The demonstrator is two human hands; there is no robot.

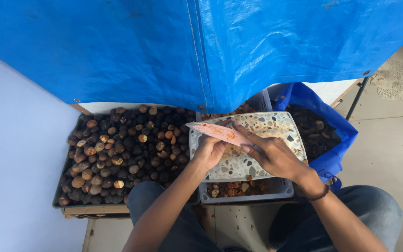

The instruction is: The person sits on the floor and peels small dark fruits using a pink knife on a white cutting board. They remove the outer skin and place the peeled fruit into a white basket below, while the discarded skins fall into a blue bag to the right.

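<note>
My left hand [209,151] grips the handle of a knife [218,132] whose stained blade points up and to the left. My right hand [271,153] lies beside it with fingers stretched along the blade's back, over a speckled terrazzo slab [276,125]. The slab rests on top of a grey plastic crate [246,197] holding cut brown nut pieces [232,189]. Whatever sits under the blade is hidden by my hands.
A dark tray [59,198] heaped with round brown nuts [122,149] stands to the left. A blue bag [332,140] of dark husks sits to the right. A blue tarpaulin [201,46] hangs behind. My knees flank the crate on the tiled floor [388,154].
</note>
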